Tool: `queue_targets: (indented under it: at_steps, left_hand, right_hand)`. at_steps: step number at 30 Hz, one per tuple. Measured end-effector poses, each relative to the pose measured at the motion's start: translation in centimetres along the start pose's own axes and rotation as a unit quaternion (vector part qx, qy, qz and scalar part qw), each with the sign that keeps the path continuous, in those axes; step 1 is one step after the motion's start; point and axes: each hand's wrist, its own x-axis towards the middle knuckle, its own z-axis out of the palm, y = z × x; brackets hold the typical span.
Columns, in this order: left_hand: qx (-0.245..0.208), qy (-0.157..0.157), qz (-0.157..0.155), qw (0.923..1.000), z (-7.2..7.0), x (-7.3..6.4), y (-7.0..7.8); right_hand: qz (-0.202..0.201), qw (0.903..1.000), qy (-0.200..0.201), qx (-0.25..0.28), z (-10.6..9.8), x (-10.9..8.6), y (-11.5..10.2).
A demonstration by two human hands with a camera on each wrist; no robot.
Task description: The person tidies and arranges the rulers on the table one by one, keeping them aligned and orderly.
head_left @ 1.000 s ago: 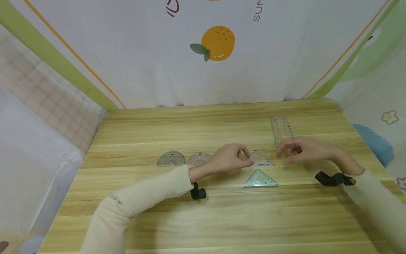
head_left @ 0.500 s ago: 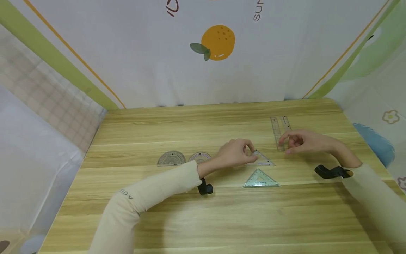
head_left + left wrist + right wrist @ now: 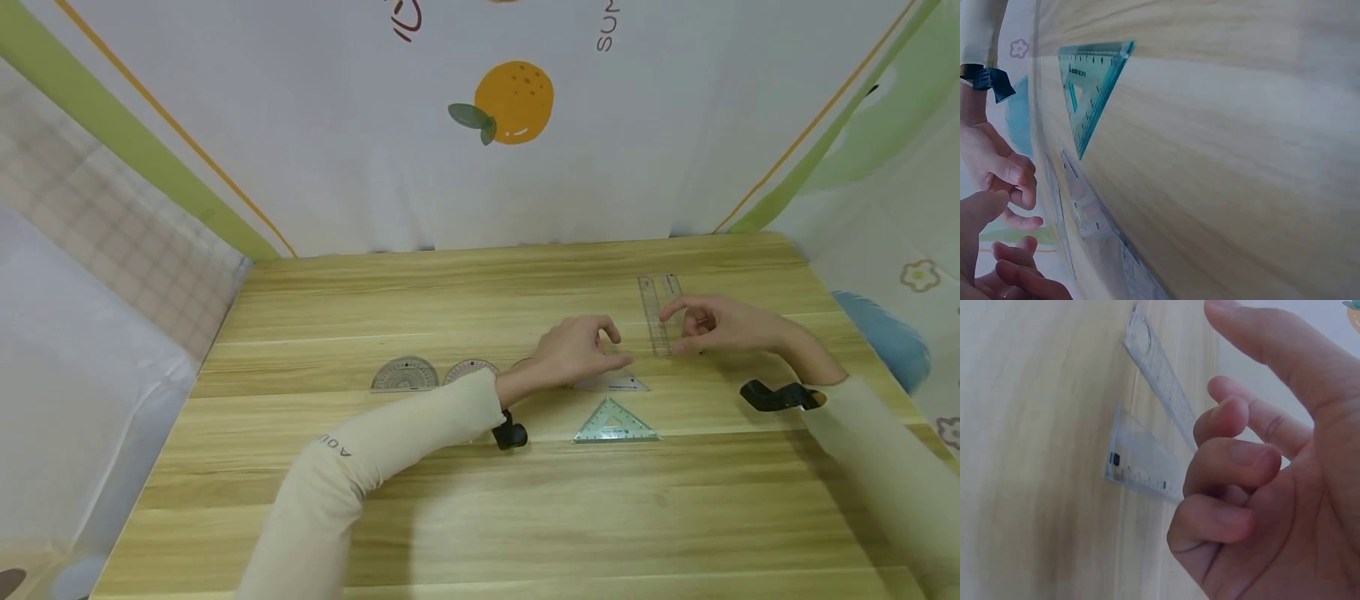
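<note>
My left hand [image 3: 566, 354] hovers over a clear set square [image 3: 628, 384], thumb and forefinger spread apart with nothing between them. Part of that set square is hidden beneath the hand. Just in front lies a green set square [image 3: 1093, 81], flat on the table. Two clear rulers lie side by side at the back right, the left ruler [image 3: 651, 312] and the right ruler [image 3: 1147, 453]. Above them is my right hand [image 3: 731, 325], its fingers loosely bent and holding nothing. The right ruler is partly covered by this hand in the head view.
Left of the left hand, a grey-tinted protractor [image 3: 405, 375] and a clear protractor [image 3: 467, 370] lie on the wooden table [image 3: 525, 517]; the forearm overlaps the clear one. A printed cloth [image 3: 337, 150] hangs behind the table's back edge.
My left hand has moved right and slightly away from me over the clear set square, its thumb and forefinger spreading wider. My right hand has shifted slightly back over the rulers.
</note>
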Motion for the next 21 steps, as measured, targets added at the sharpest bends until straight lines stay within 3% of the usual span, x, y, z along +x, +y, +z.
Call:
queue_targets:
  at_steps: [6, 21]
  left_hand:
    - [0.004, 0.021, -0.004, 0.9998, 0.9, 1.3, 0.1]
    - [0.046, 0.03, -0.047, 0.9974, 1.7, 4.5, 0.4]
  right_hand:
    - [0.013, 0.9998, 0.01, -0.012, -0.5, 0.6, 0.7]
    - [0.031, 0.9974, 0.023, -0.061, -2.5, 2.5, 1.5]
